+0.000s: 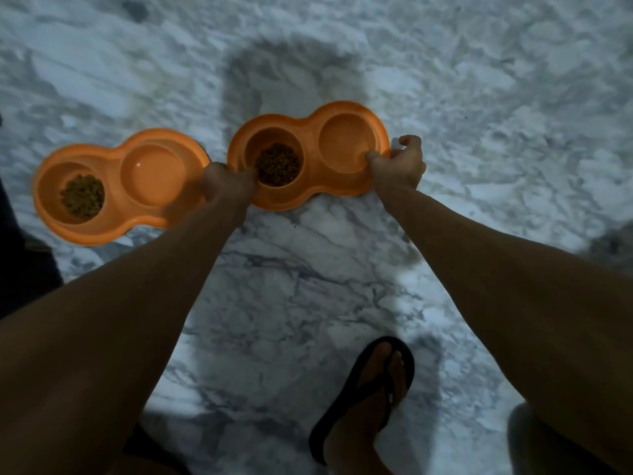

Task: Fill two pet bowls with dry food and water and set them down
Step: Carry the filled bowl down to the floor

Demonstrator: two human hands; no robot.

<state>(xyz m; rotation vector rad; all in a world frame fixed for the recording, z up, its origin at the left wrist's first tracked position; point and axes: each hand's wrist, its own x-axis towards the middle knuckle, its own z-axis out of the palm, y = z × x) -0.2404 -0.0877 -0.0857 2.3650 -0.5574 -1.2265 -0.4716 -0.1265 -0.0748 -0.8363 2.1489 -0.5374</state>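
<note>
Now your left hand point(227, 181) and right hand point(399, 162) pinch the two ends of the right orange bowl point(310, 157), its long side running left to right, just beside the left orange bowl point(116, 186) on the marble floor point(308, 286).

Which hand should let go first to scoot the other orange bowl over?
Probably the left. The left hand grips the held orange feeder at its kibble end, right beside the second feeder on the marble floor. The right hand holds the far end, away from it.
</note>
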